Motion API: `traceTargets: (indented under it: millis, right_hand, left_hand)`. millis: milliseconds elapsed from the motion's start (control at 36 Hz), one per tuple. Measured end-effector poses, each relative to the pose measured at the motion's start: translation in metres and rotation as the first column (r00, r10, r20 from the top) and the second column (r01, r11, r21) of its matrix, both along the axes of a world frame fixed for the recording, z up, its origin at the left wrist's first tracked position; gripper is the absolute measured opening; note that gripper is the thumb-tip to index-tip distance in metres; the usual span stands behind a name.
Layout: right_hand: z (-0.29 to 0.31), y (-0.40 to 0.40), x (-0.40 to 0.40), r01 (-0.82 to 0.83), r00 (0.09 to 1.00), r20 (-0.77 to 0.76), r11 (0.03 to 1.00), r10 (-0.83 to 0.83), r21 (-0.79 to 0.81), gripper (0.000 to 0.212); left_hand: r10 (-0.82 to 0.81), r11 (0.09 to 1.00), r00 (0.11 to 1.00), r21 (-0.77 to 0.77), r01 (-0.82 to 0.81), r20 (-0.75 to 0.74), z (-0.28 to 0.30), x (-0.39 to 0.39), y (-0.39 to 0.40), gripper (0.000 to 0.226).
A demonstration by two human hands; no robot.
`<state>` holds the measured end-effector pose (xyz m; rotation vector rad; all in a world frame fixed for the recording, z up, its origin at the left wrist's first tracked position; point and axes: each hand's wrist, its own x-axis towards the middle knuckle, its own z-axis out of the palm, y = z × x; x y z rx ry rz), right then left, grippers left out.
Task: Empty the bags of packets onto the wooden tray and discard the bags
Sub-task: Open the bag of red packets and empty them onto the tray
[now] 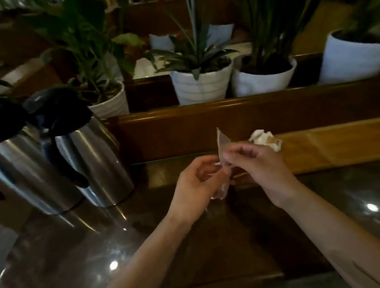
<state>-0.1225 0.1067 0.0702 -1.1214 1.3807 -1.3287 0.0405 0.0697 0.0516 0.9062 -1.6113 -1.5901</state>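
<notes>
Both hands' grip, left hand (197, 185) and right hand (254, 164), pinching clear bag (222, 145), beside wooden tray's (339, 144) left edge

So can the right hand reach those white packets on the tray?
Probably yes. The packets lie on the tray's near end, just past the right hand, with nothing between. But both hands are holding a clear bag, so it would need to let go first.
</notes>
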Motion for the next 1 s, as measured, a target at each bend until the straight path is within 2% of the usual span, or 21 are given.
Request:
traceTargets:
  millis: [167,278,333,417,556,639,722,861,1000]
  right_hand:
    - [-0.019,0.042,-0.006,0.053,0.990,-0.131,0.999,-0.054,-0.009,0.015]
    - [-0.026,0.061,-0.011,0.045,0.987,-0.153,0.999,-0.047,-0.016,0.015]
    - [-0.029,0.067,-0.017,0.031,0.984,-0.174,0.999,-0.028,0.011,0.022]
    - [-0.035,0.073,-0.028,0.010,0.984,-0.179,0.998,0.001,0.058,0.020]
    - [-0.041,0.079,-0.040,-0.010,0.994,-0.106,0.993,0.022,0.116,0.021]
    - [-0.042,0.079,-0.045,0.006,0.998,-0.070,0.990,0.004,0.140,0.013]
    - [-0.042,0.077,-0.046,0.041,0.999,-0.031,0.988,-0.037,0.151,0.008]
    - [-0.041,0.074,-0.051,0.084,0.996,-0.032,0.983,-0.080,0.163,0.012]
    - [-0.039,0.075,-0.059,0.064,0.997,0.039,0.977,-0.073,0.201,0.011]
  left_hand:
    - [-0.094,0.985,0.996,0.142,0.094,-0.006,0.005,-0.012,0.021,0.018]
    - [-0.123,0.983,0.990,0.144,0.112,0.072,-0.002,-0.020,0.032,0.013]
    - [-0.128,0.981,0.987,0.159,0.111,0.095,-0.006,-0.024,0.036,0.014]
    - [-0.147,0.974,0.981,0.190,0.122,0.125,-0.010,-0.029,0.039,0.017]
    - [-0.136,0.988,0.953,0.107,0.110,0.272,-0.016,-0.038,0.037,0.011]
    - [-0.118,0.993,0.931,0.063,0.103,0.344,-0.019,-0.045,0.036,0.010]
    - [-0.106,0.989,0.897,-0.047,0.140,0.428,-0.023,-0.051,0.035,0.009]
    - [-0.147,0.965,0.888,-0.135,0.226,0.435,-0.025,-0.062,0.034,0.009]
    - [-0.223,0.963,0.887,-0.050,0.265,0.404,-0.025,-0.066,0.030,0.008]
